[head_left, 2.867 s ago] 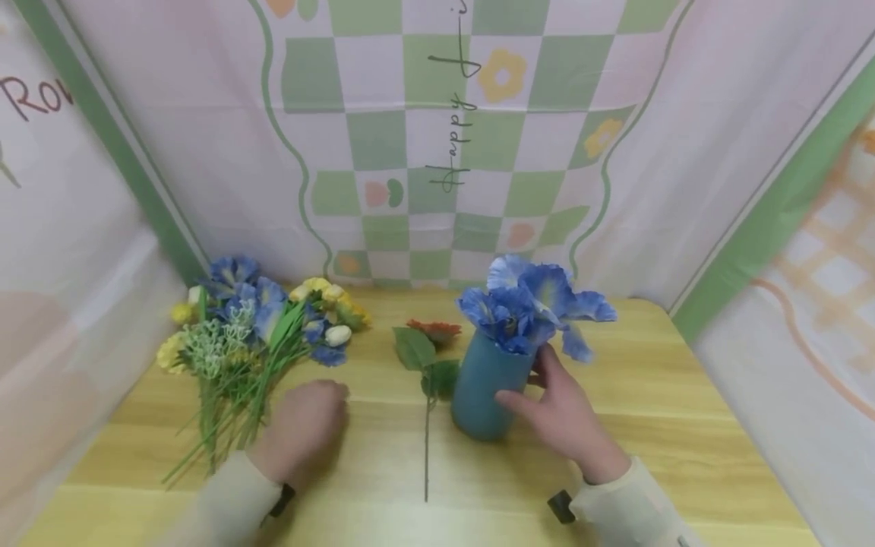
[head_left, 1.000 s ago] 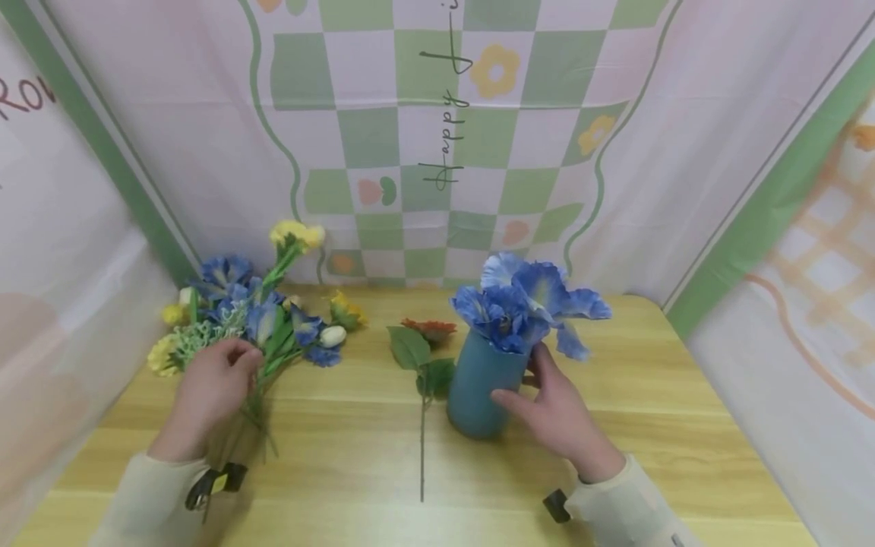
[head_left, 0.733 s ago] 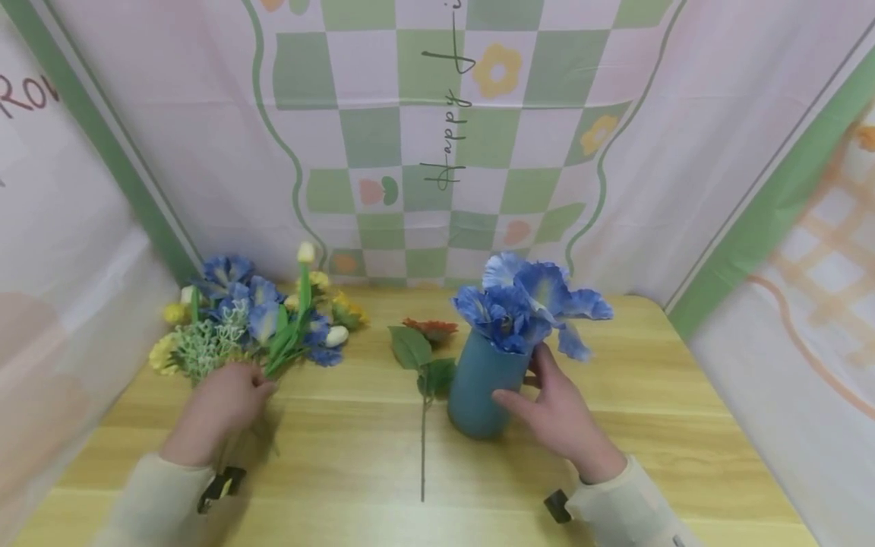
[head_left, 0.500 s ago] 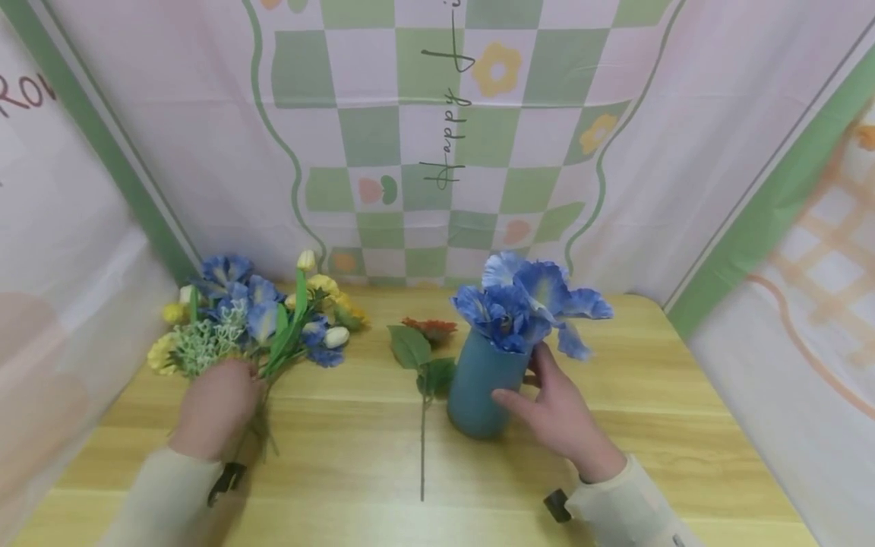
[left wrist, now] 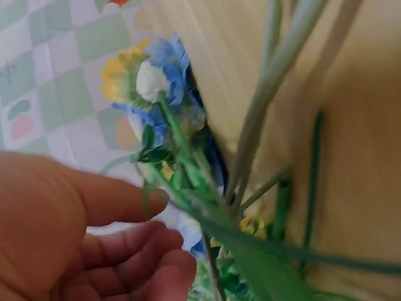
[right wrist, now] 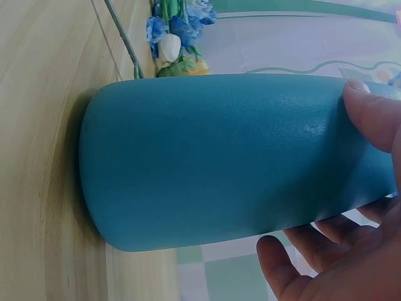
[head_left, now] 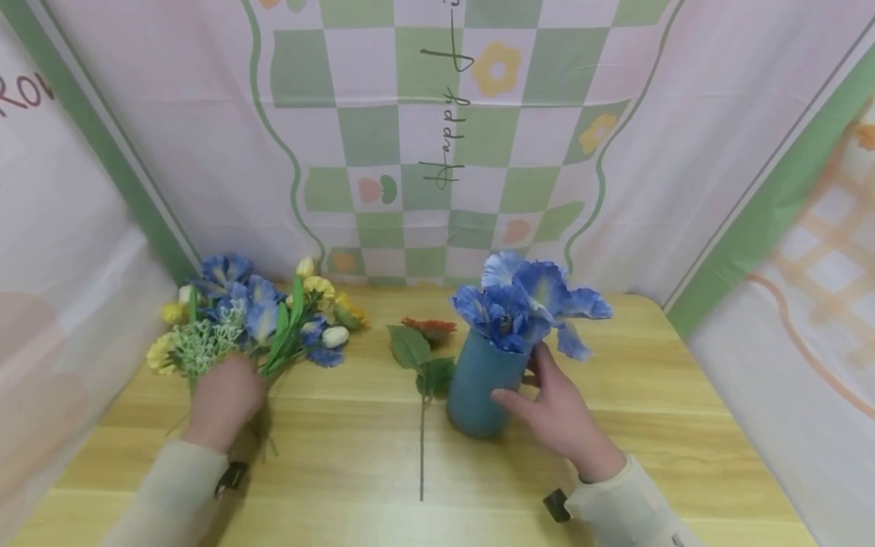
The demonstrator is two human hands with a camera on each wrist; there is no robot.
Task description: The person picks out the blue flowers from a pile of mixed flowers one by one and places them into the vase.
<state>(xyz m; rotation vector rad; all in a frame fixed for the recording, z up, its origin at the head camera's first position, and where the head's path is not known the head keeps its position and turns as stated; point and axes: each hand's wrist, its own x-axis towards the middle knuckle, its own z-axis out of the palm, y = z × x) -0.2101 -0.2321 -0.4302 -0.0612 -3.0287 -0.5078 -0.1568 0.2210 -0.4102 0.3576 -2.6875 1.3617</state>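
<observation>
Blue irises [head_left: 536, 300] stand in a blue-green vase [head_left: 481, 387] [right wrist: 232, 160]. The right hand [head_left: 563, 414] [right wrist: 344, 251] grips the vase's side, thumb on one side and fingers round the other. At the left lies a pile of flowers: blue irises [head_left: 263, 308], yellow blooms [head_left: 160, 353], white tulips [head_left: 335, 336] [left wrist: 151, 81] and pale green sprigs [head_left: 208, 338]. Over its stems is the left hand [head_left: 229, 399] [left wrist: 94, 232]. In the left wrist view its thumb and loosely bent fingers are apart beside the green stems, pinching none that shows.
Between the pile and the vase, a red flower [head_left: 431, 328] with green leaves [head_left: 409, 347] lies on the wooden table [head_left: 355, 471], its thin stem pointing toward the front. A checkered cloth [head_left: 437, 137] hangs behind the table.
The left hand has moved from the bare table into the pile. A yellow bloom and then a white tulip stood raised there; both are lower now. The right hand stays on the vase.
</observation>
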